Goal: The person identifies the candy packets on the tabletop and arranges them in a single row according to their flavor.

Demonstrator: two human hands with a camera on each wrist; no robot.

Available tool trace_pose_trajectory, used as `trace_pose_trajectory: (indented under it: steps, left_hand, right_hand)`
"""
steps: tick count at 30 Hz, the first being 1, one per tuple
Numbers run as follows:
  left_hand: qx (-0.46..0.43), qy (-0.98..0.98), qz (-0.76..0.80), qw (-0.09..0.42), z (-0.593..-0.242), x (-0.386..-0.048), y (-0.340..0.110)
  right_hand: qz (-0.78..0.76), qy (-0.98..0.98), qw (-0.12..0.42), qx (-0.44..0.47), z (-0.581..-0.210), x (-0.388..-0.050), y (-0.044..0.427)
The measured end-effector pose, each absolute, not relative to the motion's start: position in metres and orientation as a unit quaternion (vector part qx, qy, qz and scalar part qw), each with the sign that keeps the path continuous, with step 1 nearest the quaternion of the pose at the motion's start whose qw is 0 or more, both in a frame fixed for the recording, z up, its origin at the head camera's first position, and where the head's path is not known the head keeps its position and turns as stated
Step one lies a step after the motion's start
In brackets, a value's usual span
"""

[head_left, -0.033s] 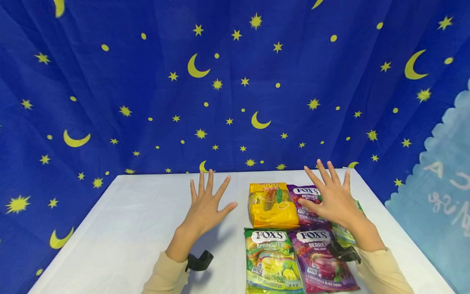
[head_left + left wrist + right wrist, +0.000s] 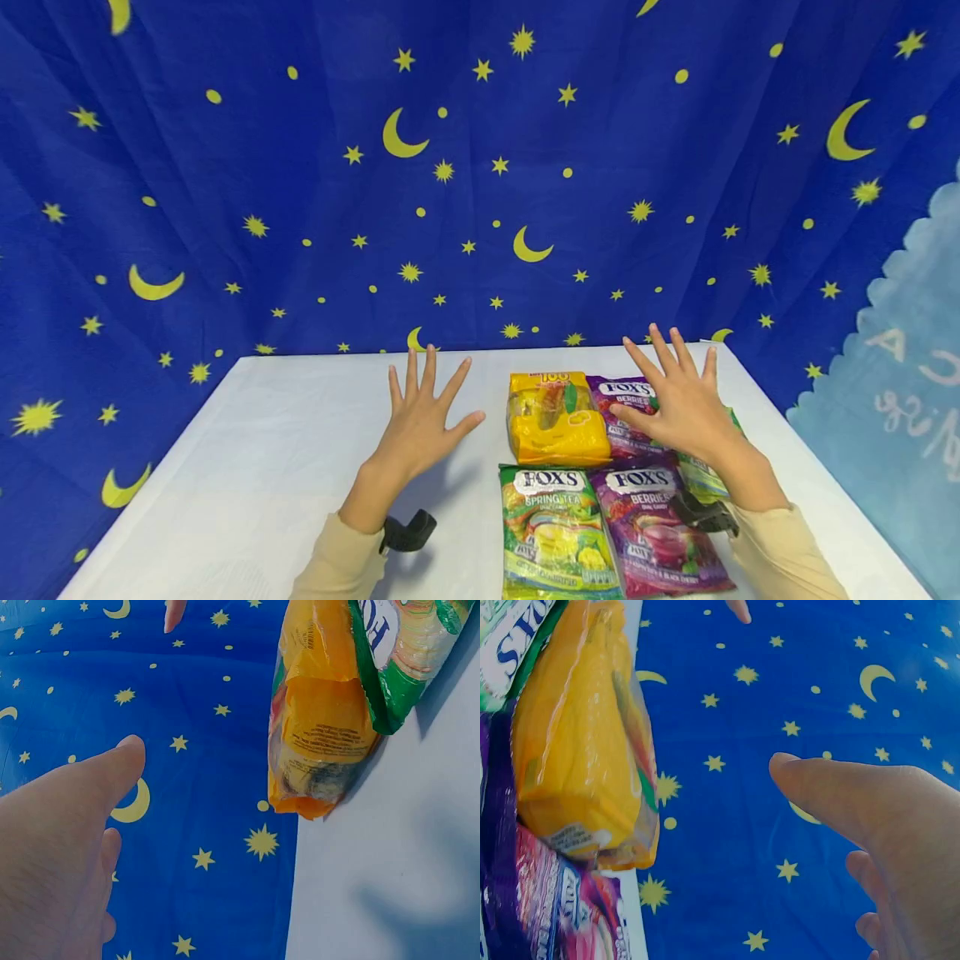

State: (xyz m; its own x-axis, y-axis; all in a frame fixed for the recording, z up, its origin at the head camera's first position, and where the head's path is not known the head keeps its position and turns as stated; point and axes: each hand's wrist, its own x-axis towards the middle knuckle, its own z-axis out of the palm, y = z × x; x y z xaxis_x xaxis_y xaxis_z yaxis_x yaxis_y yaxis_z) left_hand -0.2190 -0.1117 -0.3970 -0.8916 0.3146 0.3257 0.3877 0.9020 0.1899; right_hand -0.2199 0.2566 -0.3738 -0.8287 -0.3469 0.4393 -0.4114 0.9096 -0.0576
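Both hands are held up with fingers spread, holding nothing. The left hand (image 2: 420, 425) is over the white table, left of a yellow bag (image 2: 558, 421). Over the purple and green bags at the right is the right hand (image 2: 686, 412), partly covering the rear purple Berries bag (image 2: 618, 392) and a green bag (image 2: 701, 479) beside it. Nearer the front lie a green Spring Tea bag (image 2: 558, 533) and another purple Berries bag (image 2: 660, 537). The wrist views show the left thumb (image 2: 124, 769) and right thumb (image 2: 817, 784) extended, apart from the yellow bag (image 2: 585, 742).
A white table (image 2: 210, 467) carries the bags on its right half. Behind it hangs a blue cloth (image 2: 465, 192) with yellow moons and stars. A light blue panel with white lettering (image 2: 900, 358) stands at the right. Black straps circle both wrists.
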Motion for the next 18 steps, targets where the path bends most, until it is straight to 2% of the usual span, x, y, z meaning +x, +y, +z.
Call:
trace_pose_trajectory:
  steps: [6, 10, 12, 15, 18]
  left_hand:
    - [-0.187, -0.963, -0.143, 0.134, -0.397, -0.218, -0.109]
    - [-0.180, -0.955, -0.220, 0.087, -0.397, -0.217, -0.105]
    - [-0.164, -0.938, -0.302, 0.044, -0.397, -0.218, -0.101]
    - [-0.119, -0.900, -0.420, -0.018, -0.396, -0.222, -0.093]
    - [-0.076, -0.871, -0.482, -0.057, -0.398, -0.228, -0.086]
  right_hand:
    - [0.093, -0.954, 0.199, 0.203, -0.378, -0.218, 0.258]
    - [0.180, -0.953, 0.156, 0.188, -0.379, -0.218, 0.255]
    - [0.253, -0.945, 0.116, 0.175, -0.380, -0.220, 0.251]
    - [0.358, -0.922, 0.024, 0.145, -0.384, -0.224, 0.243]
    - [0.434, -0.891, -0.064, 0.115, -0.390, -0.231, 0.235]
